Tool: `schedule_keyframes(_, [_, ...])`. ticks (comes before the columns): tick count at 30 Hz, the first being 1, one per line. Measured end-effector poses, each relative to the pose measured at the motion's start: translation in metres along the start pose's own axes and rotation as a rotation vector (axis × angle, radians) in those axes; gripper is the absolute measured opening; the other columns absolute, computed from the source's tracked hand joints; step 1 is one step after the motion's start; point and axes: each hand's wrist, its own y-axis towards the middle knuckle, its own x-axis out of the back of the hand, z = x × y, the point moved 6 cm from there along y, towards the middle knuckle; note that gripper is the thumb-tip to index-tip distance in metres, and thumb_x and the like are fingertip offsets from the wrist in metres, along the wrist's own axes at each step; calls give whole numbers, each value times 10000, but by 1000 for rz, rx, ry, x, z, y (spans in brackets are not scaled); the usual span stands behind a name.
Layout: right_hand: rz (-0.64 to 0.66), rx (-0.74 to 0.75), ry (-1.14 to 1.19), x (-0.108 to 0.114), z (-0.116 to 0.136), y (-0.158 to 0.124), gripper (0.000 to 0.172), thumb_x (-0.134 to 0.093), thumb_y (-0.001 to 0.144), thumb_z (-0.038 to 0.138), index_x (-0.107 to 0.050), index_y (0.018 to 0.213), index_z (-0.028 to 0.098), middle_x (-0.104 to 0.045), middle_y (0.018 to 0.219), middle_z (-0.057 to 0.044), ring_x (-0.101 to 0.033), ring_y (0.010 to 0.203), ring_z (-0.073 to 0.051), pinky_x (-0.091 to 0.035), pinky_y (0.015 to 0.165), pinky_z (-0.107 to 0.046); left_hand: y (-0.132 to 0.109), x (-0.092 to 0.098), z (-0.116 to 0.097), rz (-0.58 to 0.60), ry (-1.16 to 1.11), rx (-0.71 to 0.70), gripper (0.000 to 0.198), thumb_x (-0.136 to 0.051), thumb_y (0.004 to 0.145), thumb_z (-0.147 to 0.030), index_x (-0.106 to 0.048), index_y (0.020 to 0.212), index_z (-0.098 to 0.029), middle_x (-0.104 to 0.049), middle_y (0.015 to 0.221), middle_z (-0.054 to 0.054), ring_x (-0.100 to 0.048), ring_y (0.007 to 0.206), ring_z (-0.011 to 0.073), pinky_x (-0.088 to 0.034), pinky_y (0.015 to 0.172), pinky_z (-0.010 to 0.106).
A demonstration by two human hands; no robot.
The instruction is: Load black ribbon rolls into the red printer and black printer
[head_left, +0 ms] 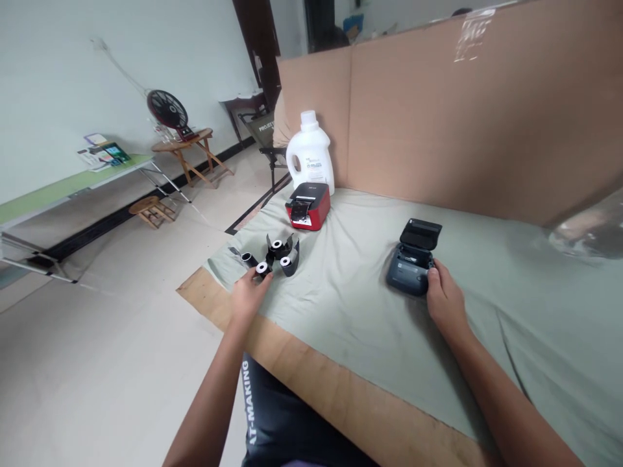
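Observation:
My right hand grips the right side of a small dark label printer, whose lid stands raised. The printer's inner bay is only partly visible. On the left, my left hand has thumb and fingers closed on a black paper roll with a white core. Close around it on the cloth are several similar rolls: one black roll to the right, another roll behind, and a hollow-looking roll to the left. Loose ends of black strip curl up from some of them.
A red and black printer stands behind the rolls, in front of a white jug. Cardboard walls off the table's back. Clear plastic lies at the right. Greenish cloth covers the wooden tabletop up to its bare front edge.

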Motion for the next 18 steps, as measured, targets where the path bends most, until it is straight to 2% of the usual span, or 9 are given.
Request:
schedule_keyframes(3, [6,1,15,-4,-2,0,653,-296,990,500,-564,1445,116,-649,1376,-211,-584,1290,-372,-402,1111,-581,8,12,-8,-49,-171,-54,379,-639,832,-542,-718,876,-174,-629,710,18,-584,713,198,-437,642,267])
schedule_keyframes(5, [-25,10,22,-3,1,0,664,-336,978,492,-521,1468,85,-617,1398,-239,-575,1289,-375,-406,1106,-587,11,21,-23,-67,-378,-54,410,-635,836,-547,-722,938,-159,-637,767,24,-579,720,182,-447,631,254])
schedule_keyframes(7, [-72,71,12,6,16,2,709,-422,944,489,-464,1497,47,-571,1418,-277,-580,1257,-379,-442,1070,-582,14,22,-49,-36,-583,-50,474,-628,846,-557,-702,1107,-167,-654,882,36,-588,738,169,-461,618,241])
schedule_keyframes(9, [-83,202,2,21,47,5,685,-507,913,468,-494,1471,70,-564,1402,-269,-603,1188,-363,-497,1000,-544,15,13,-88,42,-737,-76,500,-616,859,-555,-643,1214,-204,-632,939,28,-576,725,151,-455,588,224])
schedule_keyframes(10, [-67,279,11,31,66,6,606,-529,915,450,-555,1419,116,-586,1378,-235,-618,1150,-341,-518,967,-511,15,4,-112,102,-794,-99,461,-603,869,-544,-625,1193,-217,-603,910,13,-552,695,138,-439,567,214])
schedule_keyframes(12, [11,428,51,50,109,10,394,-521,951,400,-669,1262,208,-673,1242,-146,-641,1082,-292,-519,951,-463,13,-22,-164,256,-872,-150,336,-583,885,-518,-595,1032,-216,-523,819,-15,-493,640,118,-392,530,194])
schedule_keyframes(14, [140,497,111,65,143,14,328,-526,969,356,-686,1233,243,-708,1130,-84,-658,997,-245,-521,920,-415,6,-53,-214,418,-889,-208,283,-575,906,-489,-541,897,-209,-470,771,-25,-469,636,111,-372,536,186])
schedule_keyframes(16, [249,508,128,73,163,20,315,-568,959,348,-693,1231,249,-719,1086,-51,-655,928,-212,-522,854,-364,-5,-82,-256,551,-889,-277,291,-553,939,-467,-518,834,-198,-472,759,-21,-481,664,114,-393,580,195])
schedule_keyframes(18, [346,507,107,72,168,24,301,-603,941,325,-705,1213,243,-725,1085,-35,-643,881,-189,-505,793,-324,-15,-109,-284,643,-894,-327,319,-520,973,-467,-535,821,-187,-502,760,-11,-506,700,126,-422,634,216])
